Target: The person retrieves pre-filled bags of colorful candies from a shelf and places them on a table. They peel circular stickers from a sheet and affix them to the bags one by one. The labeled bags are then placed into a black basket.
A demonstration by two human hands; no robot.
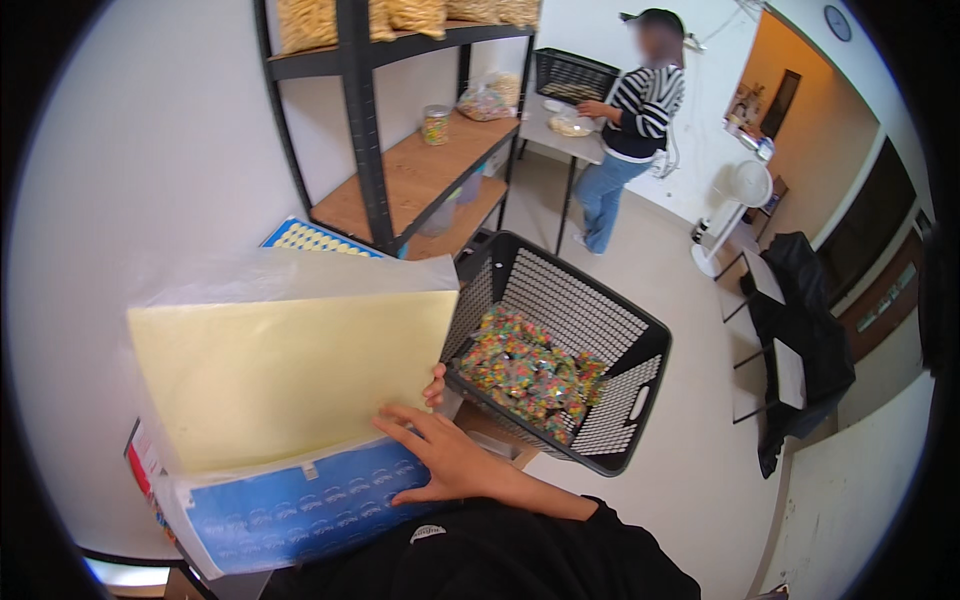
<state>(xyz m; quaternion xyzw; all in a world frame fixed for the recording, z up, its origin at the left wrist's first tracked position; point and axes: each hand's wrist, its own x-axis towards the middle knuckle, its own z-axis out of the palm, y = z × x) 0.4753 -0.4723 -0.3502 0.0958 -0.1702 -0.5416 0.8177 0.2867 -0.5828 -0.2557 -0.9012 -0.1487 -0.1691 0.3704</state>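
Note:
A large pale yellow sheet (285,375) with clear plastic film (360,274) along its top stands tilted before me. Fingertips of my left hand (435,386) curl around its right edge; the rest of that hand is hidden behind it. Below the yellow sheet lies a blue printed sheet (300,506) bearing rows of repeated white designs. My right hand (454,454) reaches over the right end of both sheets, fingers spread, fingertips at the yellow one's lower right. Nothing shows between its thumb and fingers.
To the right, a black plastic crate (585,292) holds bags of colourful small pieces (525,364). Behind stands a shelving rack (450,161) with a lidded jar (436,124) and bagged goods. A person (637,112) works at a far table (555,135). A white fan (739,217) stands farther right.

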